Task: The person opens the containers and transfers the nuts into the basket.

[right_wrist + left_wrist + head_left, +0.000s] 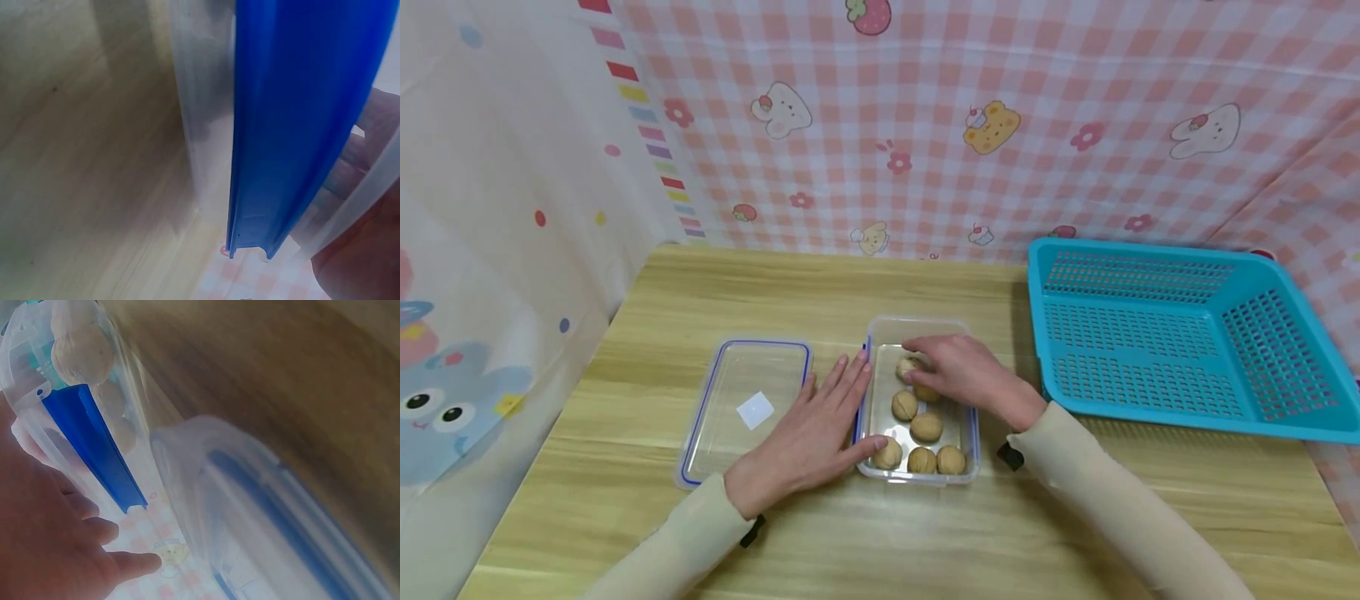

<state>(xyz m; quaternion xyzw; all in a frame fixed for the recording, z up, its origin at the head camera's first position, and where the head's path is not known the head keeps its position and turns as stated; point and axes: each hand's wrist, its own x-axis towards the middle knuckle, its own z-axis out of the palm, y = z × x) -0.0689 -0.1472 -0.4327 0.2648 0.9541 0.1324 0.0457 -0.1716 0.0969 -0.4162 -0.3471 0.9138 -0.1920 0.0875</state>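
Observation:
A clear plastic box (pixel 867 473) with blue side latches (pixel 94 444) stands uncovered on the table, several walnuts (pixel 927 427) lying in it. My right hand (pixel 961 367) reaches into the far part of the box, thumb and fingers round a walnut (pixel 907 367); another walnut sits partly hidden under the hand. Along the box's left wall lies my left hand (pixel 812 437), its fingers straight and touching the side, the thumb over the near left walnut (pixel 888 453). In the right wrist view the box wall and a blue latch (pixel 306 125) cover much of the hand.
Left of the box, a clear lid (pixel 733 375) with a blue seal and a white square label lies on the wooden table (pixel 910 533). At the right stands a turquoise perforated basket (pixel 1135 333). A pink checked cloth (pixel 880 108) hangs behind the table.

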